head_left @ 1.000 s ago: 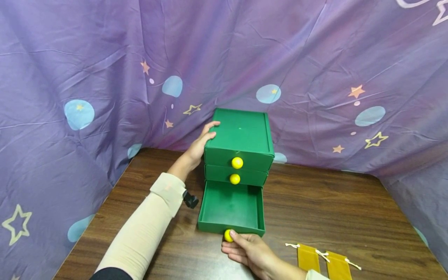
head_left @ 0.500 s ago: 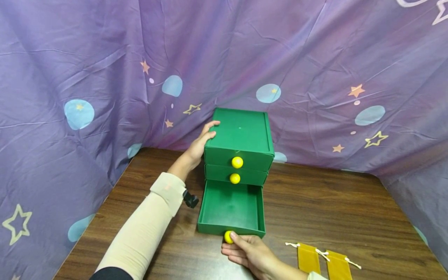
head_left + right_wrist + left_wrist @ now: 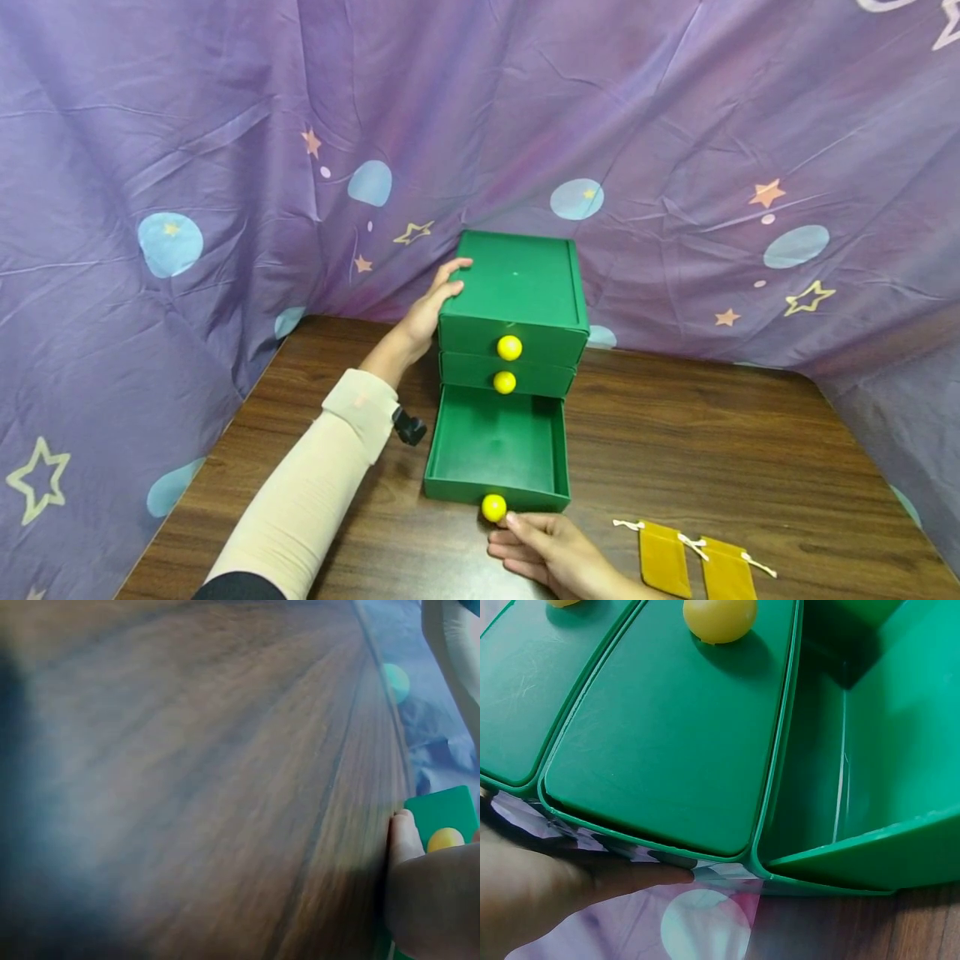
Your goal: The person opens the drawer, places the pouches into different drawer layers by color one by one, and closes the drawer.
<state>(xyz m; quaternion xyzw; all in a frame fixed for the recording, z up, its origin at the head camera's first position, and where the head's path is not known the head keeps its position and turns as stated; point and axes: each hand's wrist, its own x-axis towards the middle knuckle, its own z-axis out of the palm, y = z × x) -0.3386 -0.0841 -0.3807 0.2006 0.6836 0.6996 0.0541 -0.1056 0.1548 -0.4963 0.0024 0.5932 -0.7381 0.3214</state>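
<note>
A green drawer unit [image 3: 525, 279] with yellow round knobs stands on the table. Its bottom drawer [image 3: 495, 450] is pulled out with nothing inside; the two drawers above are closed. My left hand [image 3: 423, 317] rests against the unit's left side, fingertips at the top edge. In the left wrist view, one extended finger [image 3: 641, 876] lies along that side. My right hand [image 3: 551, 550] is just right of the bottom drawer's knob [image 3: 494, 507], fingers loosely extended and holding nothing. The right wrist view shows this hand [image 3: 435, 892] partly covering the drawer front.
Two mustard drawstring pouches [image 3: 663, 558] with white cords lie on the table [image 3: 675, 442] at the front right. A purple curtain [image 3: 480, 117] with stars and blue spots hangs close behind the drawer unit and along the table's left side.
My right hand has let go of the bottom knob and shifted slightly right and down. The left hand stays against the unit, and the drawer remains pulled out.
</note>
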